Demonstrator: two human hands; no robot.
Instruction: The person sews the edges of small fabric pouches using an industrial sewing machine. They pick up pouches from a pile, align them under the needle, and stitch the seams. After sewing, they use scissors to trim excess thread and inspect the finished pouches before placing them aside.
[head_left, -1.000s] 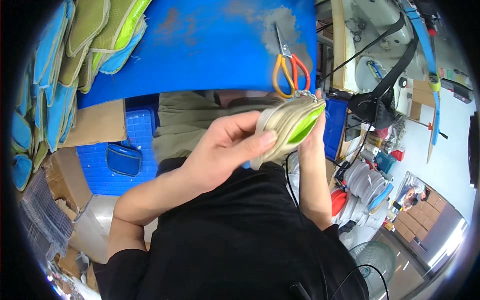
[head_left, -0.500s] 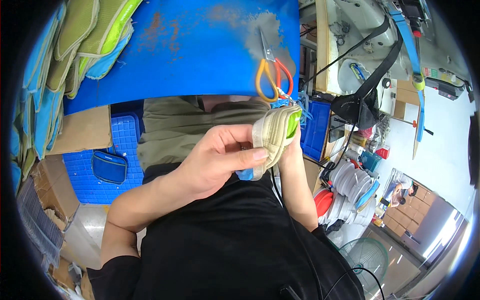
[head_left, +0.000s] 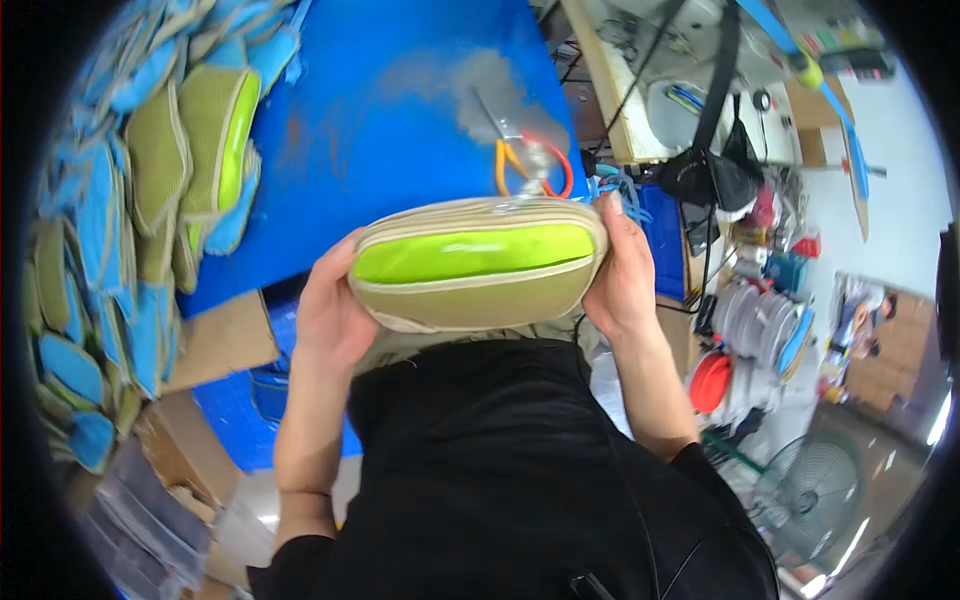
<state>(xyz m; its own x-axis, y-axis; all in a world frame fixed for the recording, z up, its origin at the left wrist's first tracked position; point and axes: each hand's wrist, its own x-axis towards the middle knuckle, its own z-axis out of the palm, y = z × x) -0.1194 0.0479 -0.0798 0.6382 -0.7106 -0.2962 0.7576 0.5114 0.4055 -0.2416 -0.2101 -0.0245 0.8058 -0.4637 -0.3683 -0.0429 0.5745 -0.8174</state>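
Observation:
A khaki zippered pouch [head_left: 470, 300] with a lime-green front panel is held level in front of my body, its broad side facing up toward me. My left hand [head_left: 338, 300] grips its left end, and my right hand [head_left: 625, 275] grips its right end, thumb near the top corner. Pale piping edges the pouch, and a zipper seam runs along its upper side. Just beyond it on the blue table lie scissors [head_left: 506, 165] with one orange and one red handle, slightly blurred.
Many khaki, green and blue pouch pieces [head_left: 155, 160] are heaped on the left of the blue table [head_left: 370, 110]. Cardboard [head_left: 222, 345] sits below the heap. At right are a sewing machine bed [head_left: 680, 110], rolls of white tape [head_left: 745, 320] and a fan [head_left: 810, 495].
The pouch has turned from edge-on to broad side up. My hands have moved apart to its two ends. The view has shifted, showing more of the heap at left.

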